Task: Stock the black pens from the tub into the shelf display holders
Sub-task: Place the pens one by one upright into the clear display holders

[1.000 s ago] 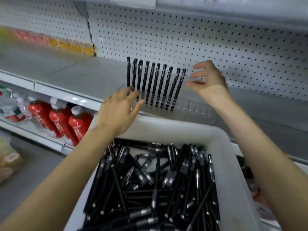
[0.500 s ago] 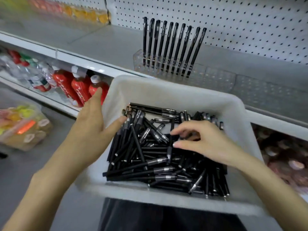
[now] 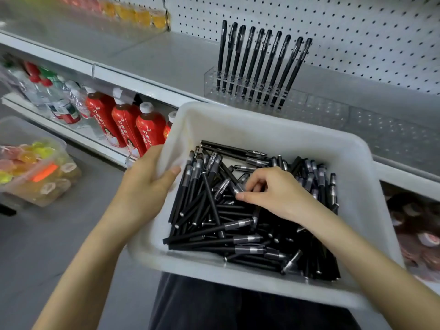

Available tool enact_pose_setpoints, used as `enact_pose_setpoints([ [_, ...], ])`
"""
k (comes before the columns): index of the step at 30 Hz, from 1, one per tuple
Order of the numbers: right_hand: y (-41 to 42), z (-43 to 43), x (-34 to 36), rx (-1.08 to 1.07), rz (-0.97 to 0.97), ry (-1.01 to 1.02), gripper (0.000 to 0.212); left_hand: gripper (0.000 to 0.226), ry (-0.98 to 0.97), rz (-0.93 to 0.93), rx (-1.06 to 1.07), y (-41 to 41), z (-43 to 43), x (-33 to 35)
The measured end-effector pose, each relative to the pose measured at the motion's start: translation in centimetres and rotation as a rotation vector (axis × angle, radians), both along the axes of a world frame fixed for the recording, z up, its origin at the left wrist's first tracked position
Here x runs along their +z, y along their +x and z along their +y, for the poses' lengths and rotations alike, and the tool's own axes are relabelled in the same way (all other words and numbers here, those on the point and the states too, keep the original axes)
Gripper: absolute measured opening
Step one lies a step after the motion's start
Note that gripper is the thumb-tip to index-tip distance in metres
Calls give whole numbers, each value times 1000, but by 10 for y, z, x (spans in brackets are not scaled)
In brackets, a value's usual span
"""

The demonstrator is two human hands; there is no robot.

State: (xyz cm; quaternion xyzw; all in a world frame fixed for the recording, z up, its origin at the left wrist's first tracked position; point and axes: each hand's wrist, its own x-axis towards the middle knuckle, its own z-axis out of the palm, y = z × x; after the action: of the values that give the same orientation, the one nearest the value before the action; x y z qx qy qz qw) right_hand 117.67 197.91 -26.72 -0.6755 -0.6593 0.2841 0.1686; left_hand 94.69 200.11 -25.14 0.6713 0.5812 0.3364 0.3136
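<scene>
Head view showed us slim black capped pens (image 3: 214, 225) heaped crosswise in the white tub (image 3: 262, 122). Our left hand (image 3: 145, 184) gripped the tub's left rim, thumb inside. Our right hand (image 3: 273, 194) lay on the heap's middle, fingers curled down and hiding the pens beneath. We could not tell whether they pinched one.

Red bottles (image 3: 126, 125); perhaps jelly cups (image 3: 31, 160).
</scene>
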Motion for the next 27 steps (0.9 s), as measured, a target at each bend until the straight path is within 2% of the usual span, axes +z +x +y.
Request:
enact_pose_setpoints([
  [6,-6,-1,7,-52,-54,-7,16,23,17,67,-65,2,20,10],
  [12,9,13,18,-184,132,193,5,24,-19,140,-127,5,47,23],
  [17,31,22,40,-188,272,353,17,21,-43,152,-151,7,56,24],
  [20,42,28,53,-187,415,397,22,31,-17,242,-151,10,59,25],
  [24,55,36,68,-264,658,421,23,62,4,497,-156,23,60,32],
  [27,64,41,79,-317,836,433,20,69,142,609,-174,43,67,42],
])
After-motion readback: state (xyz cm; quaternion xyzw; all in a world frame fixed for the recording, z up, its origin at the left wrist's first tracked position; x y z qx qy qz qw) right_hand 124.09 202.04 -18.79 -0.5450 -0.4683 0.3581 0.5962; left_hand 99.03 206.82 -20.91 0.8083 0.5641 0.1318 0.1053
